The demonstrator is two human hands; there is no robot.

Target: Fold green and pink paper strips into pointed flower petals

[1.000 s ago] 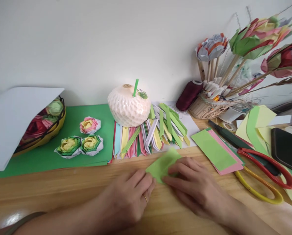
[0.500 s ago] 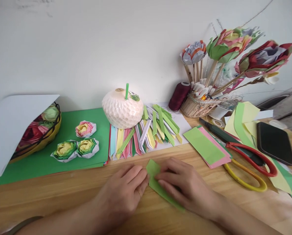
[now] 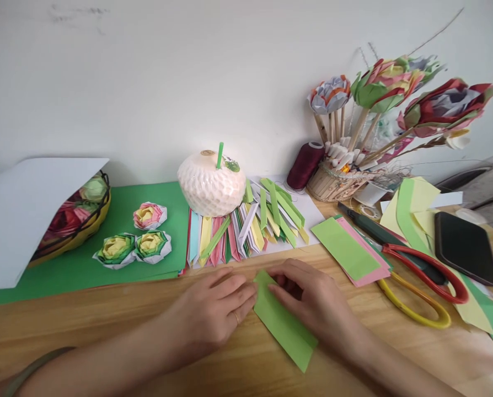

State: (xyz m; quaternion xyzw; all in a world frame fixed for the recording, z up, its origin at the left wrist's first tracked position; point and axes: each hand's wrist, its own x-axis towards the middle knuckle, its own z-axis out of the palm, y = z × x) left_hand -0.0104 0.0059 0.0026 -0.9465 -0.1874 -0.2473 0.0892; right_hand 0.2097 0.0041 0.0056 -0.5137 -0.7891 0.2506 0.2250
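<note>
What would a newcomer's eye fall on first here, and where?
Big paper flowers probably win, rising above a basket at the back right. A round, bumpy, pale container with a green stick stands centre back. Front and centre, the left hand and right hand touch green paper.

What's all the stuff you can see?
paper strip: 1, green, front
stack: 1, green-pink, right
folded strips: many, mixed, centre
container: 1, whitish, centre
sheets: several, green, left
loose flowers: 3, mixed, left
basket: 1, yellow-black, left
cover: 1, white, over basket
spool: 1, maroon, rear
stemmed flowers: several, mixed, right
holder: 1, tan, right
scissor handles: 2, red-yellow, right
scraps: several, yellow-green, right
phone: 1, black, right
wall: 1, white, behind
table: 1, brown, below
left hand: 1, by strip
right hand: 1, on strip
</note>
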